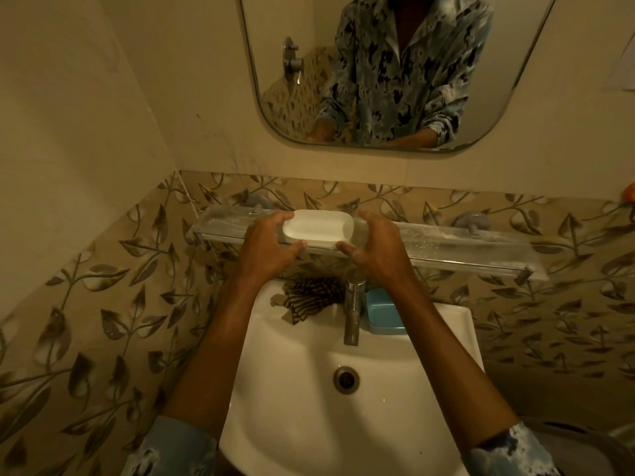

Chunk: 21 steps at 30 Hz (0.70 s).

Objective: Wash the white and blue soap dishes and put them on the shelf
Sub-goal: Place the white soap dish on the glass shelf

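- White soap dish (318,230): smooth oblong plastic, on the clear shelf (446,243), cupped between spread fingers of the left hand (271,245) and right hand (376,249).
- Blue soap dish (383,312): glossy, rectangular, on the sink (446,324) rim below the right fingers.

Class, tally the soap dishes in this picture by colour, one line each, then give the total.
White soap dish: 1, at the shelf between both hands
Blue soap dish: 1, on the sink by the tap
Total: 2
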{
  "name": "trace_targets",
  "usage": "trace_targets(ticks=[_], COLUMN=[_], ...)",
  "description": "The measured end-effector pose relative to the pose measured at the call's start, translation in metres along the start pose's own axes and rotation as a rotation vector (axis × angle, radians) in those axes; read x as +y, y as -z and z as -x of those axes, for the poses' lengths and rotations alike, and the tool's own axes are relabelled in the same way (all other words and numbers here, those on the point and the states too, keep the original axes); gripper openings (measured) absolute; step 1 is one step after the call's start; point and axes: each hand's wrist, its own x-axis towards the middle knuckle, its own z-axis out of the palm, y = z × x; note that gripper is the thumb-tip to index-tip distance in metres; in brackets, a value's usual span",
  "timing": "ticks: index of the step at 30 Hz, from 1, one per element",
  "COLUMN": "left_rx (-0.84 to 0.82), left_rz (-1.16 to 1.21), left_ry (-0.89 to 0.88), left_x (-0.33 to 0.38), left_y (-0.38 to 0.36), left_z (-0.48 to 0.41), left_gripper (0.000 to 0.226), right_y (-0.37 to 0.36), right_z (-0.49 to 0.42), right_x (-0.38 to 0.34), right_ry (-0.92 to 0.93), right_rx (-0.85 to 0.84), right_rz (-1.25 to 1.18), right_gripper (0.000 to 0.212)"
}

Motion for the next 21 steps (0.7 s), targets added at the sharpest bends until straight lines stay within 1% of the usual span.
trace_targets(ticks=[1,2,4,5,6,7,8,10,12,13,14,15,17,19,21], left_rx=[0.036,0.111,0.348,0.460,0.529,0.542,0.490,0.264,-0.010,-0.136,-0.224,-0.277,-0.325,-0.344,-0.326], left_rz=[0.007,0.029,0.092,0.100,0.089,0.073,0.069,0.077,-0.028,-0.107,-0.166,-0.199,-0.247,-0.320,-0.380], left_ry=[-0.022,-0.045,-0.083,-0.084,-0.067,-0.035,0.027,0.143,0.143,0.137,0.127,0.103,0.039,-0.029,-0.066], left_x=[-0.001,-0.002,-0.010,-0.018,-0.029,-0.045,-0.063,-0.092,-0.111,-0.115,-0.118,-0.120,-0.122,-0.130,-0.136], left_y=[0.000,0.001,-0.003,-0.009,-0.017,-0.029,-0.045,-0.077,-0.106,-0.121,-0.133,-0.143,-0.163,-0.186,-0.202], left_z=[0.004,0.012,0.032,0.044,0.056,0.065,0.071,0.078,0.074,0.068,0.060,0.052,0.035,0.025,0.024], left_gripper=[0.054,0.047,0.028,0.019,0.013,0.011,0.012,0.023,0.038,0.046,0.052,0.057,0.062,0.062,0.062], right_y=[0.004,0.008,0.009,0.006,0.002,-0.001,-0.005,-0.012,-0.019,-0.023,-0.026,-0.028,-0.031,-0.032,-0.030], right_z=[0.011,0.023,0.052,0.068,0.084,0.099,0.110,0.122,0.119,0.114,0.109,0.104,0.095,0.091,0.090], right_x=[-0.001,0.001,0.021,0.038,0.059,0.079,0.101,0.139,0.166,0.179,0.188,0.193,0.200,0.206,0.208], right_ry=[0.048,0.123,0.270,0.305,0.301,0.264,0.202,0.043,-0.095,-0.118,-0.110,-0.087,-0.050,-0.026,-0.023], right_rx=[0.089,0.211,0.433,0.485,0.487,0.449,0.386,0.229,0.063,-0.017,-0.088,-0.152,-0.236,-0.283,-0.290], right_rz=[-0.005,-0.012,0.000,0.026,0.049,0.071,0.089,0.155,0.256,0.320,0.386,0.446,0.531,0.563,0.565], right_gripper=[0.056,0.049,0.028,0.019,0.013,0.011,0.011,0.020,0.037,0.046,0.054,0.060,0.065,0.063,0.059])
